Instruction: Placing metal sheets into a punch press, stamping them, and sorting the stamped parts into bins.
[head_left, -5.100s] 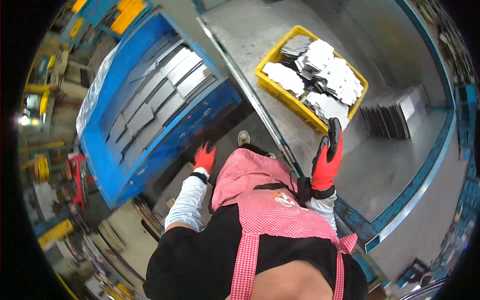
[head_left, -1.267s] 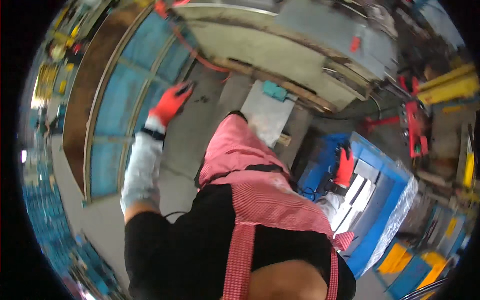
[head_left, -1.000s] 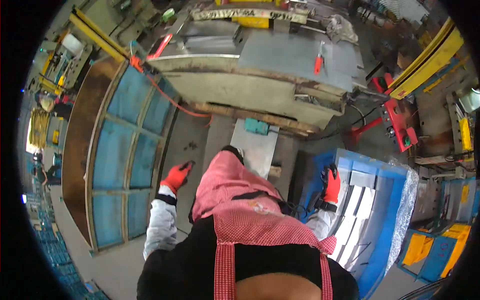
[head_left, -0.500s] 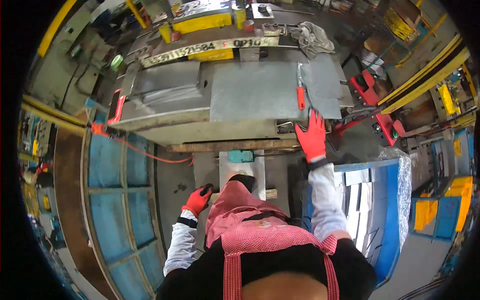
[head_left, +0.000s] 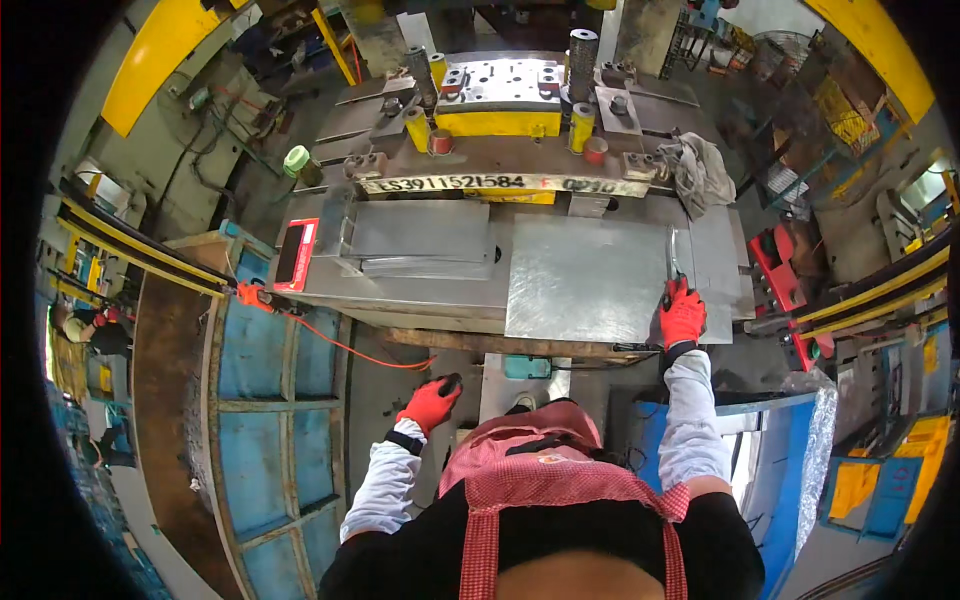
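Note:
My right hand (head_left: 683, 314), in a red glove, is at the near right edge of a flat grey metal sheet (head_left: 585, 285). Its fingers are closed over the handle of a hand tool, whose slim metal end (head_left: 672, 250) points away across the sheet. The glove hides the tool's red handle. My left hand (head_left: 430, 403), gloved in red with dark fingertips, hangs in front of the bench, left of my apron. Its fingers are loosely bent and apart, with nothing visible in them.
Stacked metal sheets (head_left: 420, 240) lie left on the press bed. Behind stands a die with yellow blocks (head_left: 498, 123) and posts. A grey rag (head_left: 700, 175) lies back right. A blue-panelled frame (head_left: 265, 440) stands left, a blue bin (head_left: 785, 470) right. An orange cord (head_left: 350, 352) hangs in front.
My right hand has moved from the bench edge beside the tool onto its red handle, and its fingers have closed. The view has shifted, showing more of the die. My left hand stays low.

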